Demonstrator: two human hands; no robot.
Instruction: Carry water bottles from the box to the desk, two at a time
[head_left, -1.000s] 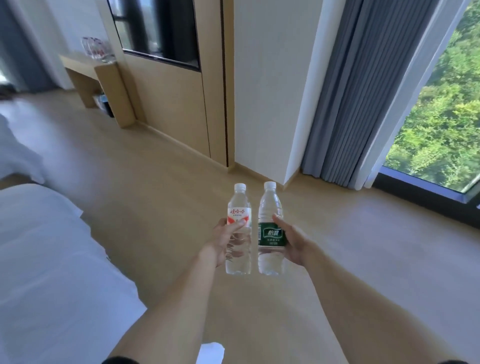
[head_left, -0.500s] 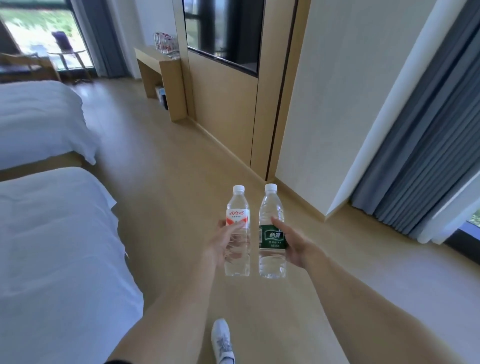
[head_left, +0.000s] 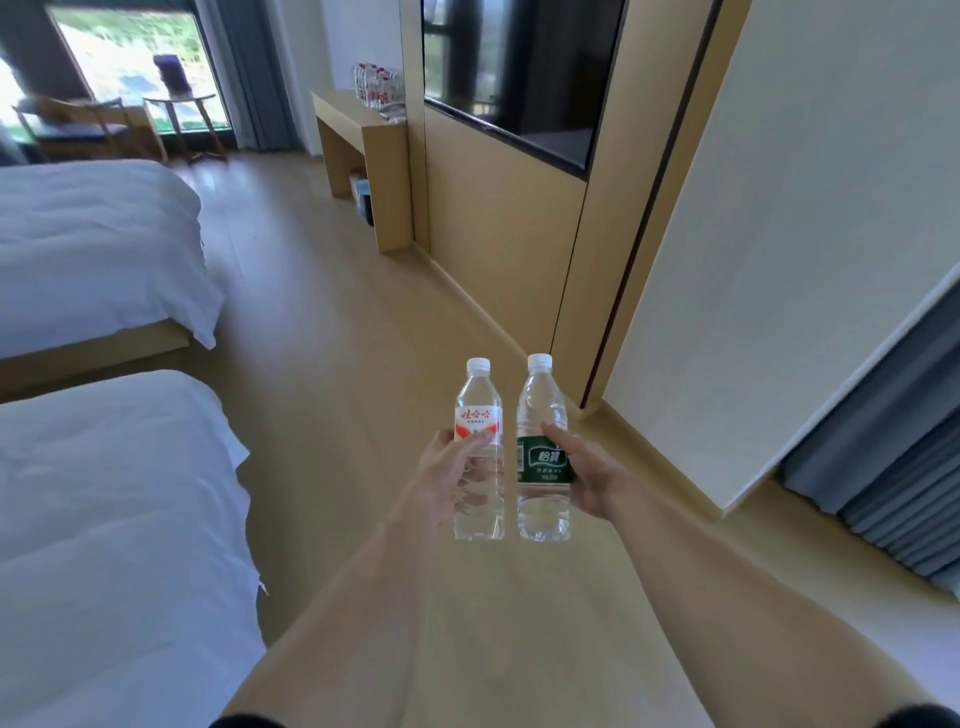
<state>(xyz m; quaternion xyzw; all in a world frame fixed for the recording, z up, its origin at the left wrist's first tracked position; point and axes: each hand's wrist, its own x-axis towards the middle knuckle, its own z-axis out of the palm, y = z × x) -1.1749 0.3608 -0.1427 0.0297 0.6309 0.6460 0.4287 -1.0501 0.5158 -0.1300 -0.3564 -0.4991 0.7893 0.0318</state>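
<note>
My left hand (head_left: 440, 473) grips a clear water bottle with a red and white label (head_left: 479, 410), held upright in front of me. My right hand (head_left: 587, 475) grips a second clear bottle with a green label (head_left: 543, 415), upright and close beside the first. Both have white caps. Far ahead along the right wall stands a wooden desk (head_left: 345, 111) with several water bottles (head_left: 376, 88) on its top. The box is out of view.
Two beds with white covers lie on the left, a near bed (head_left: 104, 519) and a far bed (head_left: 93, 244). A wooden wall panel with a dark screen (head_left: 514, 73) runs along the right. Grey curtains (head_left: 904, 499) hang at right. A chair and small table (head_left: 176, 104) stand by the far window.
The view has swung left along the room, so the desk and far window now lie ahead. Both hands still hold their bottles the same way.
</note>
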